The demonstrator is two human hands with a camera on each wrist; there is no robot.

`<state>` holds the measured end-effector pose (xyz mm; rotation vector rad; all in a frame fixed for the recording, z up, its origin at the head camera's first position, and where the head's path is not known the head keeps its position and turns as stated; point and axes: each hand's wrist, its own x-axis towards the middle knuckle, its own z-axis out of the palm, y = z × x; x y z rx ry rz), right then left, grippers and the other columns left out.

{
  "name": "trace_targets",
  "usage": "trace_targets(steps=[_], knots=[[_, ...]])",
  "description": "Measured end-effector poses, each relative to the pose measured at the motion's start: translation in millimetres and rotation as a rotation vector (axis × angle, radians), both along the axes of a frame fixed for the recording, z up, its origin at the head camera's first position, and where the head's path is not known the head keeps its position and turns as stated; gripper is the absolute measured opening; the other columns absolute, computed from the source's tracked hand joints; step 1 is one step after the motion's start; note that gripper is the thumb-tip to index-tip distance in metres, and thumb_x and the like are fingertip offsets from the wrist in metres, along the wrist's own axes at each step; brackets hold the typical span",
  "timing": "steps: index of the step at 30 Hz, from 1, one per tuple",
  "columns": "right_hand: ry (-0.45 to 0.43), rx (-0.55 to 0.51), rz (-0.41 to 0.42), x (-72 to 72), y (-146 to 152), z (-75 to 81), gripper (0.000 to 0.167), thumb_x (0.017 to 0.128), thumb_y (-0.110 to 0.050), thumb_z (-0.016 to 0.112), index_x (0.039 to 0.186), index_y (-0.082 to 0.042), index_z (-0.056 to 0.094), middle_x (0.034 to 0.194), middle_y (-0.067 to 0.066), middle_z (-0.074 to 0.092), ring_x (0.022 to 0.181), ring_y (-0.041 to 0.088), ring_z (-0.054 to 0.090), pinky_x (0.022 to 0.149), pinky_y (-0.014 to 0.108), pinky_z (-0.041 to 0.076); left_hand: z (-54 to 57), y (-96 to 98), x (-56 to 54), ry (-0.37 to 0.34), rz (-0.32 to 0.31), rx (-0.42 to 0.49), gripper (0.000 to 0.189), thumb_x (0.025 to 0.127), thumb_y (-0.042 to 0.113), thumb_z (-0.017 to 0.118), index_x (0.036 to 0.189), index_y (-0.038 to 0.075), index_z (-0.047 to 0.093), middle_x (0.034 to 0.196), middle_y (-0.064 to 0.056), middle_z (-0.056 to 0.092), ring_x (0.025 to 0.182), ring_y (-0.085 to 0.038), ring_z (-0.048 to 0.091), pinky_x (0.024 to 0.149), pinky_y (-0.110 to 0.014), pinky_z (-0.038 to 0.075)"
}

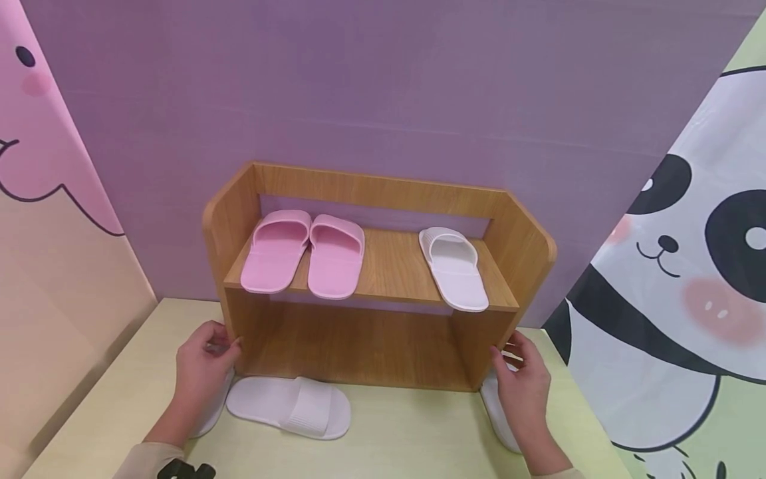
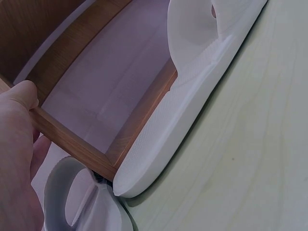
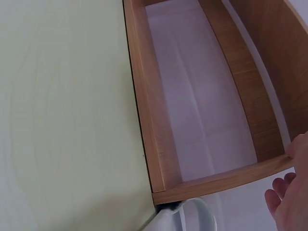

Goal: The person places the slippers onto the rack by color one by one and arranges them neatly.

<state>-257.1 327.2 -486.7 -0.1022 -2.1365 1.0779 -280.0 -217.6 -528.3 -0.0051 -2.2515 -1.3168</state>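
A small wooden shoe rack (image 1: 377, 346) with two levels stands on the table. My left hand (image 1: 206, 359) grips its left side panel, the thumb at the front edge and the fingers on the outer face. At the right side panel, my right hand (image 1: 523, 379) holds on in the same way. On the upper shelf are two pink slippers (image 1: 336, 256) at left and a white slipper (image 1: 457, 273) at right. Another white slipper (image 1: 289, 407) lies sideways before the rack. More white slippers lie beside it, one (image 1: 212, 409) partly behind my left hand, one (image 1: 498, 409) partly behind my right.
The pale wood-grain table (image 1: 413, 439) extends in front of the rack. Close behind rises a purple backdrop (image 1: 383, 86). A panda picture (image 1: 676, 266) covers the right wall, and a pink cartoon picture (image 1: 48, 146) the left.
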Motion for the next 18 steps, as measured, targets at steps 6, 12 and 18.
trace_targets(steps=[6,12,18], knots=[[-0.043,-0.044,-0.015,4.0,-1.3,-0.6,0.036,0.104,-0.008,0.078,0.14,-0.01,0.074,0.126,0.009,0.08,0.101,-0.008,0.064,0.081,0.005,0.051,0.3,0.6,-0.8,-0.013,-0.004,0.0,0.018,0.1,0.008,0.081,0.113,0.011,0.069,0.109,-0.008,0.074,0.102,-0.027,0.07,0.076,-0.013,0.055],[-0.036,-0.055,-0.032,4.8,-2.8,-2.2,0.035,0.104,-0.009,0.077,0.14,-0.01,0.075,0.124,0.009,0.081,0.1,-0.009,0.064,0.08,0.005,0.05,1.9,1.9,-0.2,-0.022,0.003,-0.008,0.019,0.099,0.008,0.082,0.113,0.01,0.069,0.11,-0.009,0.075,0.102,-0.029,0.071,0.075,-0.012,0.055],[-0.043,-0.046,-0.034,4.4,-4.4,-2.5,0.034,0.106,-0.011,0.075,0.14,-0.009,0.075,0.127,0.01,0.08,0.101,-0.008,0.064,0.08,0.004,0.049,3.3,3.5,3.4,0.002,0.013,0.007,0.017,0.099,0.006,0.081,0.111,0.009,0.07,0.106,-0.008,0.075,0.1,-0.026,0.071,0.077,-0.011,0.055]])
